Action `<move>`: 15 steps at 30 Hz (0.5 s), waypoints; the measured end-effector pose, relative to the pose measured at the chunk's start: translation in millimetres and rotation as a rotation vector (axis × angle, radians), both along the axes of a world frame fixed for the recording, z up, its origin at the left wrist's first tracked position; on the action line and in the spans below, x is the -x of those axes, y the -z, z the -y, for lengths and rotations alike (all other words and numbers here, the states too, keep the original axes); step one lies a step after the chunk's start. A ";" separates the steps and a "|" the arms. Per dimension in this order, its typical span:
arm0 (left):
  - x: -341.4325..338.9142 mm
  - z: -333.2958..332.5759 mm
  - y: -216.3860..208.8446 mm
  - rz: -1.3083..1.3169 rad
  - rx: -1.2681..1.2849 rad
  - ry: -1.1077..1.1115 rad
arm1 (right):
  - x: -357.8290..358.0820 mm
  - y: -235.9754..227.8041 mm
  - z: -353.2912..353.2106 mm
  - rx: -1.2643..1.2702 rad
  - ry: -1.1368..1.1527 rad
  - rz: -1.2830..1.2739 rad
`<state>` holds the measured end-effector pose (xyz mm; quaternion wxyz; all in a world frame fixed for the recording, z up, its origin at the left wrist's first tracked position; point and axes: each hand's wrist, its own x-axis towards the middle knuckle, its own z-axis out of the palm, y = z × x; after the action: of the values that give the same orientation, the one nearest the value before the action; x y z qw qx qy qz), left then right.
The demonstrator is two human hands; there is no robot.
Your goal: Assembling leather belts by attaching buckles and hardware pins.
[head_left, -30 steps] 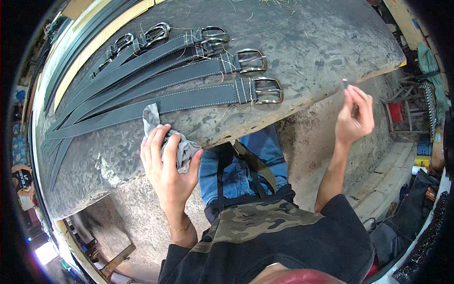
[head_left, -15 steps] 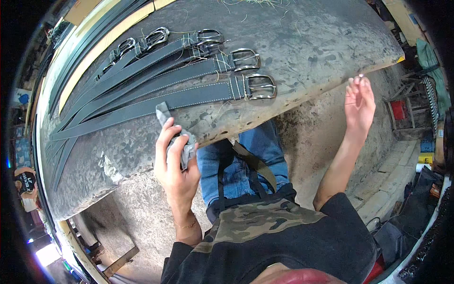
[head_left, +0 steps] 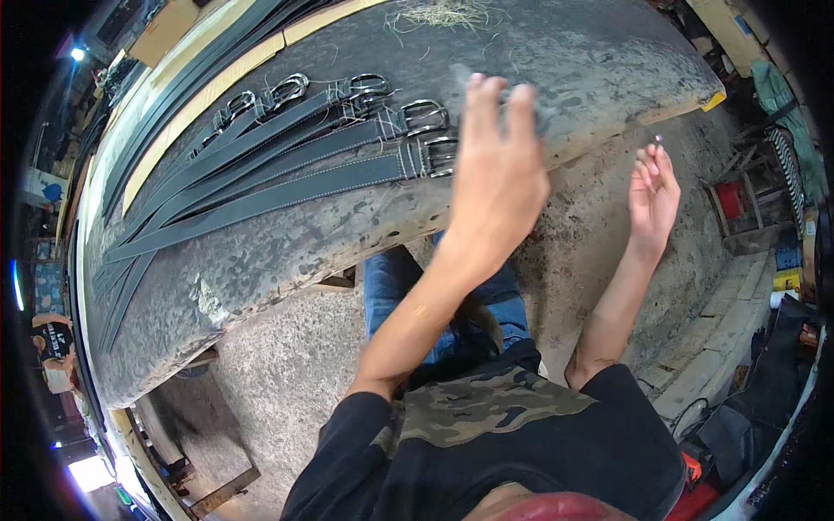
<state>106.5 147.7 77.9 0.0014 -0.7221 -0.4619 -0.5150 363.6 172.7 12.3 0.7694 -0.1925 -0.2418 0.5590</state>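
Note:
My left hand (head_left: 499,178) reaches over the table beside the belt buckles, back of the hand up. Its fingers are closed on a grey cloth (head_left: 544,119), blurred and mostly hidden behind them. Several black leather belts with pale stitching lie fanned out on the table, the nearest belt (head_left: 287,193) closest to the front edge. Their metal buckles point right; the nearest buckle (head_left: 441,156) is partly covered by my left hand. Off the table's edge, my right hand (head_left: 653,195) is raised, its fingertips pinched round a tiny pale thing (head_left: 658,139) too small to name.
The worn dark table (head_left: 599,95) bears a heap of loose thread ends (head_left: 447,15) at the back. Long black straps (head_left: 165,130) and a tan strip (head_left: 187,113) run along its far left. A wooden stool (head_left: 738,204) stands at the right.
My left hand has swung right and forward with the cloth, from the front edge to beside the buckles. My right hand stays raised, nearly in place. The view has shifted slightly.

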 end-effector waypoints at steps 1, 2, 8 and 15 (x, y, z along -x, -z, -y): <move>-20.8 -15.3 14.4 -0.032 0.059 0.030 | -9.9 5.1 6.1 -0.045 -0.029 -0.044; -47.4 -24.4 25.2 -0.023 0.208 0.094 | -18.9 6.1 13.8 -0.053 -0.028 -0.040; -97.4 -10.0 59.6 -0.093 0.081 0.752 | -54.0 7.0 53.6 -0.037 0.075 -0.055; 61.2 41.9 1.9 -0.101 0.269 0.871 | -17.2 3.5 29.1 -0.018 0.112 0.295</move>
<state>45.3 105.9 76.0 -0.2866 -0.8669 -0.1776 -0.3671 380.8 143.6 8.7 0.7572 -0.2787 -0.3462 0.4787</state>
